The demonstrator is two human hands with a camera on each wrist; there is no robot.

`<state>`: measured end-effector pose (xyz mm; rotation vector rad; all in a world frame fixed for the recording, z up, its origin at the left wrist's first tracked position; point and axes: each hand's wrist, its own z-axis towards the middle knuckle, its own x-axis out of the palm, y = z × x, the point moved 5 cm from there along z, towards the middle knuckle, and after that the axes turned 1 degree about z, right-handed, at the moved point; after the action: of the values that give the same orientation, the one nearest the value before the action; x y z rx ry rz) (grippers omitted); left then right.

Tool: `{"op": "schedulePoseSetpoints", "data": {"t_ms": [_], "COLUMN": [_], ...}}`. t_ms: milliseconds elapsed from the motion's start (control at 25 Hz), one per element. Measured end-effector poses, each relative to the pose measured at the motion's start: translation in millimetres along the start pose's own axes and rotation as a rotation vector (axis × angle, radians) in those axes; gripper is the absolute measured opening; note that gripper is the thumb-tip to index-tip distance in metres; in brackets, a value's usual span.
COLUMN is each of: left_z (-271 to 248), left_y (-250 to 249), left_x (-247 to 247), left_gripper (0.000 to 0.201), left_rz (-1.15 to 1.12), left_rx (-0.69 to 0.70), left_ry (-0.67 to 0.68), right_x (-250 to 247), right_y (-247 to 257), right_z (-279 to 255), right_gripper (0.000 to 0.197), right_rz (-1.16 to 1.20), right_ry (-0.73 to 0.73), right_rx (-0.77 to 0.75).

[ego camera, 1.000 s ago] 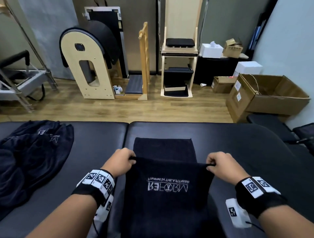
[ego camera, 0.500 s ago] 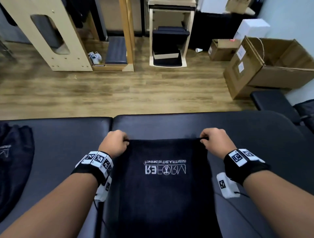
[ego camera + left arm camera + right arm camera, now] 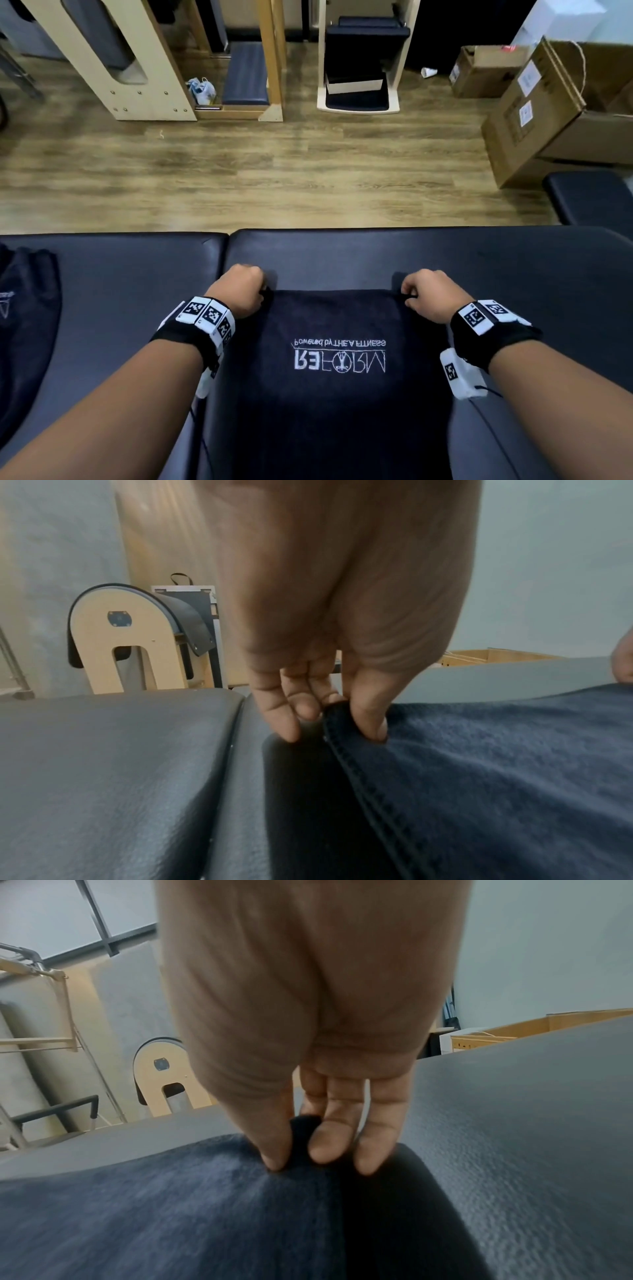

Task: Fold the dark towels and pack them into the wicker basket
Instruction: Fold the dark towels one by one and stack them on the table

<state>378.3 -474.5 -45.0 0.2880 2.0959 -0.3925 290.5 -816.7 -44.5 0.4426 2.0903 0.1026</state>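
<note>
I read white embroidery on the dark towel (image 3: 339, 394), upside down from my view: "REFORM" in large letters, with "Powered by THE A FITNESS" beside it in small ones; the carton labels are too small to read

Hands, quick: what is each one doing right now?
Left hand: pinching the dark towel's far left corner.
Right hand: pinching its far right corner.

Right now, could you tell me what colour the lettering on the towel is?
White lettering on the dark navy towel; clearest in the head view.
</note>
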Motion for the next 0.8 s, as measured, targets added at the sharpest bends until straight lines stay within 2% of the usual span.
{"op": "schedulePoseSetpoints", "data": {"t_ms": [160,280,360,480,560,640,680,800], "left_z": [-21,-43,-64,-116,-156,-198,-208,-228], "left_y": [4,-4,-10,-19,-26,-36,-40,-48], "left_x": [-15,-64,-122,-207,-244,-253,-245,-182], "left_gripper": [0.01,0.01,0.014,0.016,0.014,0.013,0.013,0.014], "left_rz": [-0.115,-0.19,-0.199,-0.226,-0.239,-0.2,-0.173,-0.15], "left_rx": [-0.066,-0.029,0.016,0.083,0.124,0.16,0.182,0.191], "left_ry": [0.009,-0.088,-0.255,-0.56,-0.699,-0.775,-0.772,-0.667], "right_x": [-12,-55,-103,-182,-215,-218,-210,-159], "right_y": [9,25,39,56,61,65,62,48], "right_z": [-18,-38,-60,-112,-152,-194,-205,-229], "right_gripper": [0.013,0.016,0.025,0.019,0.015,0.013,0.012,0.015], "right_rz": [0.045,0.043,0.013,0.04,0.101,0.138,0.153,0.173], "right_ry": [-0.007,-0.09,-0.221,-0.547,-0.716,-0.78,-0.775,-0.72], "right_rx": [0.027,-0.026,-0.082,-0.128,-0.165,-0.214,-0.218,-0.184]}}
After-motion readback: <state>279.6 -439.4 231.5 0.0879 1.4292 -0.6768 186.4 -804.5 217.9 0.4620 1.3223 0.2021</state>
